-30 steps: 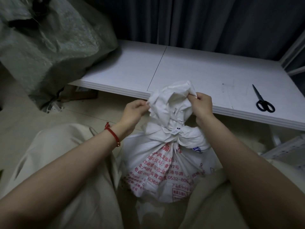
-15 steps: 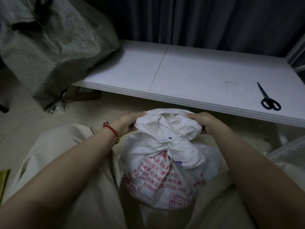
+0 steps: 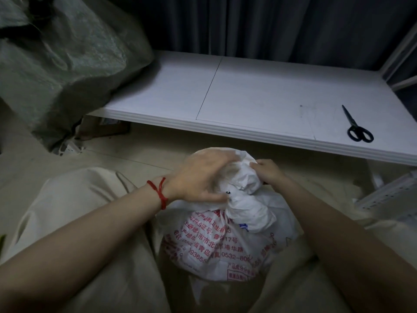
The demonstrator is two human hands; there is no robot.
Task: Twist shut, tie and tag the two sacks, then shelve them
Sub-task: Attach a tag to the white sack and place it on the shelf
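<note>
Room: dim, with a dark curtain behind a low white shelf and a pale floor in front of it.
Sack: the white sack with red print stands upright on the floor between our knees, just short of the shelf edge.
Neck: its bunched neck is gathered above a cinched waist and points up and slightly away from us.
Left hand: our left hand is cupped over the top of the neck, fingers curled round the crumpled cloth and thumb along its near side.
Right hand: our right hand pinches the cloth from the right, touching the neck opposite the left.
Key relation: the sack's long axis is vertical, directly under both hands. The shelf lies straight ahead and a little higher, so we judge that shelving means lifting up and forward. Neither hand is clearly nearer.
Contents: the sack bulges full, but what is inside is hidden. We see no tag for certain, only a small dark spot at the waist.
Green sack: a large green sack leans over the shelf's left end, its contents hidden too.
Shelf load: scissors lie at the far right, well apart from both sacks.
Risk: we think a grip on loose cloth alone may slip under the weight.
</note>
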